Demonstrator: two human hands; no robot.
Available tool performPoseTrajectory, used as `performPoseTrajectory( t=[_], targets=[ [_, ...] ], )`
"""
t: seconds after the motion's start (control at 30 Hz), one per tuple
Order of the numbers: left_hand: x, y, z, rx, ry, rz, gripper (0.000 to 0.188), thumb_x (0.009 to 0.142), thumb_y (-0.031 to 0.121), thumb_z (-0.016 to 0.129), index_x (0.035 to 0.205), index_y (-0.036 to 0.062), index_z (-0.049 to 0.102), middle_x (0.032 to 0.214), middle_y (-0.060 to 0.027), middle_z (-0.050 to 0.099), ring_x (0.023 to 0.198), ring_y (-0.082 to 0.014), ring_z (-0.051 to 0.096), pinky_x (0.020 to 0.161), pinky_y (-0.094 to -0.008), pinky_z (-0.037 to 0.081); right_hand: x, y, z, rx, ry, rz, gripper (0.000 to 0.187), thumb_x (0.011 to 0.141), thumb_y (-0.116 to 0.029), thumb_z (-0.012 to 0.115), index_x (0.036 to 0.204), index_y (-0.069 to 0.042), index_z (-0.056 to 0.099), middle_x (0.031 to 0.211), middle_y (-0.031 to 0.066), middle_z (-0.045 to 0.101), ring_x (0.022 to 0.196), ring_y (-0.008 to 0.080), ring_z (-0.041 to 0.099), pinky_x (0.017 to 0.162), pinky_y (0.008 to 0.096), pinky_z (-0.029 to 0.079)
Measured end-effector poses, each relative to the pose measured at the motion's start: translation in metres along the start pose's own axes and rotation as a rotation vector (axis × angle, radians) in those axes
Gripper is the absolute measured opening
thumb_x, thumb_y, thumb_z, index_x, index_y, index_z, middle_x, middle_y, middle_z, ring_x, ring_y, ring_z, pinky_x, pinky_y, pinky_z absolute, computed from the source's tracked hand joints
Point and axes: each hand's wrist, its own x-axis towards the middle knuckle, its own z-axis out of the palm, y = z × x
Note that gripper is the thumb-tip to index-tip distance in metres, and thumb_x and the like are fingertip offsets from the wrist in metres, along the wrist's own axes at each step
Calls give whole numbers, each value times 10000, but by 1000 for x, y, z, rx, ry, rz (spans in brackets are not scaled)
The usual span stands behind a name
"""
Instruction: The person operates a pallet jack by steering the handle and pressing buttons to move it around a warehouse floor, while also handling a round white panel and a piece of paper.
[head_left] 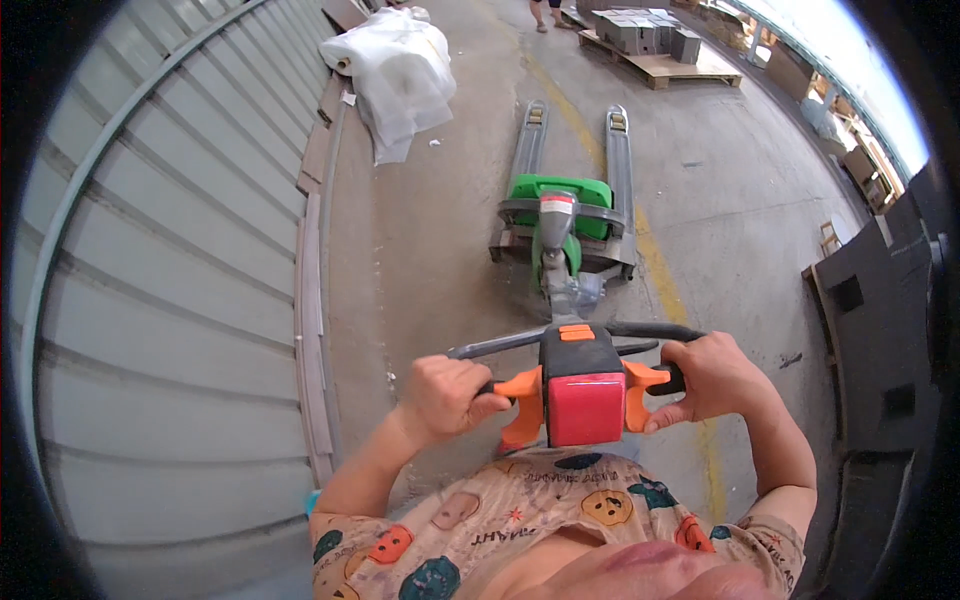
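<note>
In front of me is an electric pallet truck [560, 235] with a green body and two grey forks stretching away over the floor. Its control handle [588, 410] has a red end, a black top with an orange button, and orange levers on both sides. My left hand [448, 395] is closed round the left grip, its thumb near the orange lever. Round the right grip, my right hand [712, 378] is also closed, thumb pointing down beside the other lever. Nothing lies on the forks.
A corrugated metal wall [180, 300] runs along the left. Ahead on that side sits a plastic-wrapped bundle [395, 75]. A wooden pallet [665, 68] with grey boxes stands far right, near a person's legs [545, 14]. Dark stacked panels [870, 330] stand close on the right. A yellow line [655, 265] crosses the floor.
</note>
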Motion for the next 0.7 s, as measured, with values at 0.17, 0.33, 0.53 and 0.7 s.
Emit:
performPoseTrajectory(
  t=[0.17,0.33,0.53,0.7],
  targets=[
    [-34,-107,-6,158,83,19,483,896,490,478,610,104,529,559,-74,541,505,-273,548,482,-380,409,68,-52,47,208,-26,-106,716,731,-695,579,898,1,550,656,183,592,661,394,606,583,418,485],
    [-119,-217,-93,5,7,-50,579,926,527,382,574,92,531,555,-110,541,531,-321,552,479,-387,415,152,-194,67,737,-308,31,680,901,-616,374,1029,30,544,619,141,547,596,278,582,558,400,457],
    [-181,-230,-153,-82,-175,-71,470,948,404,409,667,53,547,616,-161,532,570,-363,548,502,-399,434,141,-293,103,628,167,63,581,962,-514,309,939,-5,588,576,161,522,552,301,554,556,390,442],
    [-154,-201,-69,-184,-141,-57,564,904,533,433,627,65,584,565,-127,536,540,-325,550,482,-357,417,108,-227,130,514,207,86,480,964,-434,351,905,-19,587,658,212,579,688,419,567,640,467,451]
  ],
)
